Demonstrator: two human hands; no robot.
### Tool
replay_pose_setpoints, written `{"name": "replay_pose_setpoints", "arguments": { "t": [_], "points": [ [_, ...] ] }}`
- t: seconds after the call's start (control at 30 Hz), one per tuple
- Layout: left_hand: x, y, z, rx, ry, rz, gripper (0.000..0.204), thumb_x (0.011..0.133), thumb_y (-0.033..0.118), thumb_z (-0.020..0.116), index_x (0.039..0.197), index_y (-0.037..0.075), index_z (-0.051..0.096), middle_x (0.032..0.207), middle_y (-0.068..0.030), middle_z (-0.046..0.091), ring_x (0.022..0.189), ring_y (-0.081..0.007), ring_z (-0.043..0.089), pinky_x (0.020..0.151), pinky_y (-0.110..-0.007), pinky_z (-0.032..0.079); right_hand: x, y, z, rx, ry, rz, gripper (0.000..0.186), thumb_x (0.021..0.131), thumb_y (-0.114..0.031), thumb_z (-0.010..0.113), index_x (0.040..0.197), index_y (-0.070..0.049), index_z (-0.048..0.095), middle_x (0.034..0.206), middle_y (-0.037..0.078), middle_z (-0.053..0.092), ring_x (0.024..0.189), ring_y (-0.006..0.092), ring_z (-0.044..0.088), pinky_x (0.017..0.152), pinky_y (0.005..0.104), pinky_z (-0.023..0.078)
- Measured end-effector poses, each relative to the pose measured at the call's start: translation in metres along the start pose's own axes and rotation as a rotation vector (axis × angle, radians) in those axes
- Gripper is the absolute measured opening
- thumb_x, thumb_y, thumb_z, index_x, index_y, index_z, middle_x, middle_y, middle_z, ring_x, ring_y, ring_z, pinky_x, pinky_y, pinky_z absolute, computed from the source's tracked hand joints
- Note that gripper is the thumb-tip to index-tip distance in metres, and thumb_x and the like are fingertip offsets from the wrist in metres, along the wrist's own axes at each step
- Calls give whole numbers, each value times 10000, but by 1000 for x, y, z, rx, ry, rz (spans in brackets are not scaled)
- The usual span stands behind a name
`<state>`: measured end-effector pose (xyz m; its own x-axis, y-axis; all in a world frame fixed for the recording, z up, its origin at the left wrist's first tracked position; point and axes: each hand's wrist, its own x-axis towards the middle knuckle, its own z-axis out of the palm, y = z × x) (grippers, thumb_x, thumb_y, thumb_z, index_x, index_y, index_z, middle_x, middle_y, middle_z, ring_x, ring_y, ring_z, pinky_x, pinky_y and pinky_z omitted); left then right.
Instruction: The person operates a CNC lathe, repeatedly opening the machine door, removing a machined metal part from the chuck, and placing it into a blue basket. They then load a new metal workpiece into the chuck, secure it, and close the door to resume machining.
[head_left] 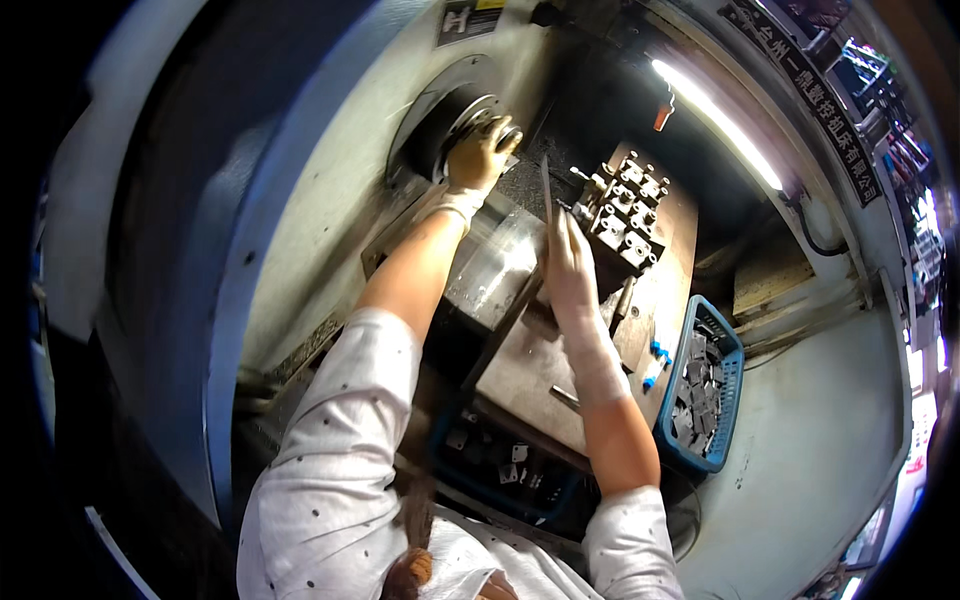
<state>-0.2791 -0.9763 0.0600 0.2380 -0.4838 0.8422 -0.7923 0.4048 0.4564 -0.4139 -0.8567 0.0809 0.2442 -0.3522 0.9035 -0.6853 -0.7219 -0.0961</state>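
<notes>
My gloved left hand (480, 158) was curled on the round chuck (432, 130); whether my right hand (571, 262) gripped the thin rod (547, 188), I couldn't tell.

Matt gloves (571, 283), cloth-like and soiled on the left, cover the hands (482, 158); the sleeves (345, 430) are soft, matt woven cloth. The round fitting (430, 135) is dark, smooth metal, while the broad cover plate (492, 262) is brighter metal with a glossy, streaked sheen. The tool blocks (630, 215) show shiny machined metal, the surface (525, 375) a dull, worn smoothness. The basket (734, 395) is perforated plastic, its pieces (697, 400) dull grey metal.
</notes>
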Motion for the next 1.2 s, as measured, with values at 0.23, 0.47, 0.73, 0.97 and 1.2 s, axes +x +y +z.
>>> {"name": "replay_pose_setpoints", "arguments": {
  "t": [0.23, 0.47, 0.73, 0.97, 1.2],
  "points": [
    [-46, 91, -94, -706, 41, -457, 463, 702, 312, 488, 1048, 30, 367, 916, -155, 459, 839, -270, 445, 723, -341, 353, -114, 15, -110, -107, -656, 241, 156, 762, -159, 407, 800, -20, 467, 686, 119, 483, 610, 234, 474, 548, 283, 381],
    [-96, 181, -341, -224, 375, -12, 635, 569, 81, 602, 1115, 37, 280, 1133, -130, 322, 1048, -220, 311, 870, -317, 235, -120, -17, -159, 195, -429, 290, 140, 748, -115, 427, 841, -18, 465, 757, 102, 471, 665, 201, 467, 587, 261, 381],
    [35, 42, -448, 752, 171, 37, 792, 449, 403, 683, 1082, 78, 337, 1141, -167, 273, 1011, -291, 338, 811, -333, 325, -182, -124, -158, 810, -722, 498, 164, 731, -64, 449, 887, -15, 463, 838, 81, 457, 728, 162, 460, 631, 235, 381],
    [38, 52, -416, 834, 216, -136, 828, 457, 534, 612, 1065, 44, 338, 860, -156, 500, 731, -269, 516, 612, -333, 417, -208, -183, -140, 984, -829, 731, 154, 713, -33, 460, 865, -17, 479, 805, 75, 467, 708, 146, 468, 627, 222, 381],
    [-31, 135, -500, 530, -175, -183, 744, 571, 466, 548, 1125, 46, 282, 1128, -175, 315, 1028, -306, 319, 863, -336, 271, -161, -352, -76, 1126, -1113, 142, 143, 722, -47, 454, 859, -31, 490, 780, 61, 474, 670, 129, 454, 610, 221, 374]
  ]
}}
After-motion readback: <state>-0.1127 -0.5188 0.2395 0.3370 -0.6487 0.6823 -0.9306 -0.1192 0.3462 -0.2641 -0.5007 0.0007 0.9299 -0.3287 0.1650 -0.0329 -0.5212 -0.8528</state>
